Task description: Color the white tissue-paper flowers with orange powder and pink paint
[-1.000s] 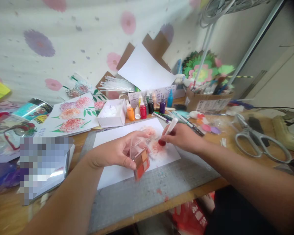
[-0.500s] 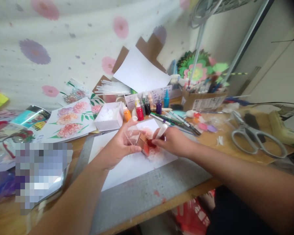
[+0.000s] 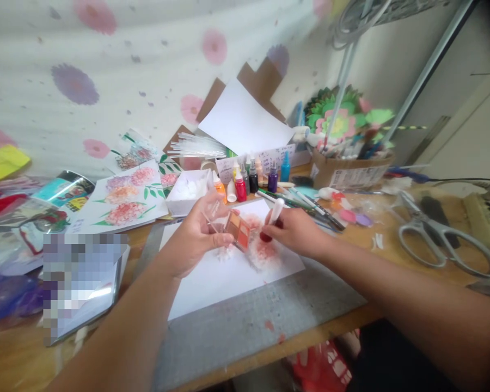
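My left hand [image 3: 198, 234] is closed on a small clear-lidded powder palette [image 3: 237, 231] with brown and orange-red pans, its lid hinged open toward the palm. In my right hand [image 3: 292, 228] is a makeup brush [image 3: 276, 211] with a white handle and dark red bristles, held bristles down just right of the palette. The bristles are over a pinkish-red flower [image 3: 265, 253] on a sheet of white paper [image 3: 204, 288]; I cannot tell whether they touch it. Under the paper lies a grey cutting mat [image 3: 237, 348].
Small paint bottles [image 3: 240, 188] and a white box [image 3: 189, 193] stand behind the paper. Pens [image 3: 316, 207] lie behind my right hand. Large scissors [image 3: 445, 239] are at the right, a flower picture [image 3: 124, 198] and a blurred-out device [image 3: 85, 294] at the left.
The brush has moved off the palette's pans to the right, over the flower. The palette now shows more of its face. The whole view has shifted slightly.
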Motion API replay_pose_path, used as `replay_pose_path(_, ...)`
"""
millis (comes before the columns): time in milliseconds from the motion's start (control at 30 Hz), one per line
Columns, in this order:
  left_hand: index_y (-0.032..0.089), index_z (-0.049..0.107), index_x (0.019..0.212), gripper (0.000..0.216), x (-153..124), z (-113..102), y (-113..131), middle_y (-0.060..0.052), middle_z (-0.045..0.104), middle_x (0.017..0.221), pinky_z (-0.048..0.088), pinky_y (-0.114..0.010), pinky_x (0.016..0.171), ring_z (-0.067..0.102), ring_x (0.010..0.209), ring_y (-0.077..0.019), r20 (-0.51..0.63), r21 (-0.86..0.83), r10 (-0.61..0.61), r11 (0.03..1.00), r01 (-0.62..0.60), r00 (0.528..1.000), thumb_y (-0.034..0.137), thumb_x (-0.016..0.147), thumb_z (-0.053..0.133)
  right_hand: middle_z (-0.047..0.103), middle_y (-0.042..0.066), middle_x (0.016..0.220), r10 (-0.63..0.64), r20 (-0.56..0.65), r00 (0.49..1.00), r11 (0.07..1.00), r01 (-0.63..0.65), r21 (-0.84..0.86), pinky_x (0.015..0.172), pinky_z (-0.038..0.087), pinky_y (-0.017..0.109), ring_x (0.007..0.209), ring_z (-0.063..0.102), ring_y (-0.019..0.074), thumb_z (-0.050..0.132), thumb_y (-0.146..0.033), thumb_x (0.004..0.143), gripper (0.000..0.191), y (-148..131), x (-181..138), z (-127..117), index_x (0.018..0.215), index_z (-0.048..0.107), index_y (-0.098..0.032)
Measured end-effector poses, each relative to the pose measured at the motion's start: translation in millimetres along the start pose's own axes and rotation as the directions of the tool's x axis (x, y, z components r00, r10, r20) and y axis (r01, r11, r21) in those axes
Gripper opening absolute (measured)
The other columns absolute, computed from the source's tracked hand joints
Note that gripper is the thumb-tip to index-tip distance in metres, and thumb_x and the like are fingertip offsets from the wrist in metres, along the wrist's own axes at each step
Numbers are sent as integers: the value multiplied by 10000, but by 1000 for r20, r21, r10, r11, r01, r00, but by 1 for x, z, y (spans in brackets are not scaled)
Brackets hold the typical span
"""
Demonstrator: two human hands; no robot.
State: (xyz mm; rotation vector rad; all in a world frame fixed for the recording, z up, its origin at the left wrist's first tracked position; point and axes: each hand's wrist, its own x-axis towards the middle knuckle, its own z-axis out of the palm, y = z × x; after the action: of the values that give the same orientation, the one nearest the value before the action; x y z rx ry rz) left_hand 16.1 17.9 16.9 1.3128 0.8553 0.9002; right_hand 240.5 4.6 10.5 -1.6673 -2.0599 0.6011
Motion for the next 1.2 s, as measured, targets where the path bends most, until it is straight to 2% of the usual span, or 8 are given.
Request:
replay_pose_path(233,291,432,1327,861,3,-5,0,-102,542,1344,517,-405,824,623,983,-222,-96,-22,28,999,-30,995,213,596,879,751,41,736,29,33,999,998,-27,-48,585,401,258,649,642,155,603,-290,834,194,-5,1,7,727,732,-192)
replay_pose_path(367,273,459,1295,829,4,-4,-1,-82,589,1246,502,-404,837,614,1032,-243,-145,-78,60,994,-72,988,206,582,877,728,84,685,22,37,999,994,-18,-108,572,371,295,629,627,192,600,-288,825,226,-9,2,11,674,716,-166)
replay_pose_path(500,263,457,1303,852,4,-4,0,-57,631,1141,502,-393,837,626,988,-222,-163,-130,75,987,-96,984,180,567,879,751,31,753,-85,133,987,993,94,-65,626,416,260,667,637,152,572,-270,857,203,-15,0,12,774,745,-204)
replay_pose_path(600,259,442,1326,870,5,-5,0,-60,648,1130,506,-401,844,640,973,-222,-151,-164,89,980,-114,985,160,576,871,711,9,646,-160,213,964,983,174,-52,581,407,248,591,609,138,637,-238,794,135,-20,-6,13,698,724,-199)
replay_pose_path(867,278,445,1364,883,6,-6,-3,-73,644,1155,521,-397,827,647,988,-229,-126,-161,94,980,-113,988,160,599,869,719,30,703,-315,214,925,942,332,-52,612,431,259,632,629,151,653,-201,763,81,-18,-22,11,712,716,-196)
replay_pose_path(967,288,461,1361,869,3,-7,-2,-74,634,1146,527,-397,798,644,1018,-256,-41,-156,44,986,-50,998,157,604,867,737,48,763,-345,164,924,932,358,-55,649,458,273,684,655,167,662,-233,789,80,-13,-27,5,769,734,-203)
replay_pose_path(1067,299,512,1325,783,0,-10,-3,-66,648,1127,507,-391,841,631,1080,-264,166,-85,-17,996,31,986,163,636,858,745,66,794,-372,111,922,923,380,-61,680,481,290,720,670,180,655,-235,815,97,-6,-31,1,781,738,-200)
replay_pose_path(1200,301,515,1330,737,-2,-15,-8,-74,675,1140,478,-385,885,645,1079,-244,487,58,-131,991,118,864,199,679,845,758,50,820,-432,75,898,898,437,-55,741,507,309,767,681,184,669,-248,815,77,10,-33,-2,815,742,-225)
